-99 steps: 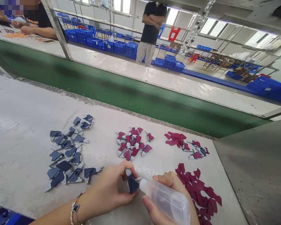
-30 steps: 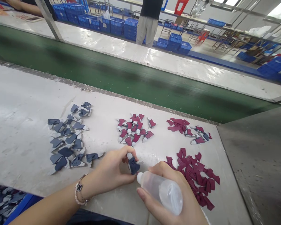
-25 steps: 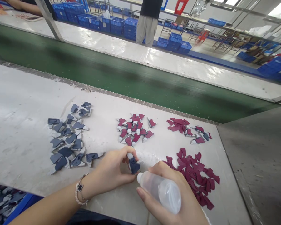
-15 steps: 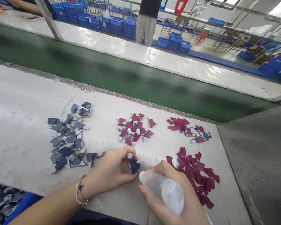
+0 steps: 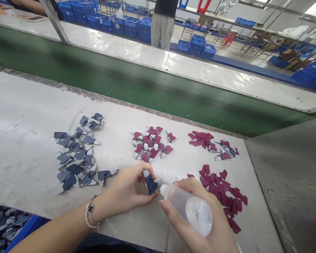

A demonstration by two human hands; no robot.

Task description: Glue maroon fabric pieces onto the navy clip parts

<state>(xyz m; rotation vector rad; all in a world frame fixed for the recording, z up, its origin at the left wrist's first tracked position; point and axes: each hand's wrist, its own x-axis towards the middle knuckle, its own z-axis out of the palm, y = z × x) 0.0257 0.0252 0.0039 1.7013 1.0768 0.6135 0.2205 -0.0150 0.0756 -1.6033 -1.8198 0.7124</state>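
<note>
Between the thumb and fingers of my left hand (image 5: 129, 188) is a small dark blue and grey plastic piece (image 5: 150, 183). My right hand (image 5: 200, 207) is wrapped round a translucent squeeze bottle (image 5: 186, 207), tilted with its white tip pointing at the piece, a short gap apart. Left of my left hand lies a spread of similar blue-grey pieces (image 5: 75, 168). Beyond my hands sits a cluster of pieces with maroon tops (image 5: 150, 142). Loose flat maroon pieces (image 5: 223, 193) lie beside my right hand, partly hidden by it.
Farther right are more maroon flats (image 5: 200, 137) and a few assembled pieces (image 5: 223, 153). A metal panel (image 5: 292, 168) bounds the right side. Past the white table (image 5: 28, 105) runs a green conveyor belt (image 5: 121, 80). A blue bin (image 5: 28, 228) of pieces stands lower left; a person (image 5: 162, 28) stands opposite.
My right hand and the bottle have shifted slightly right, so the tip is a little farther from the blue-grey piece. My left hand holds it almost unmoved.
</note>
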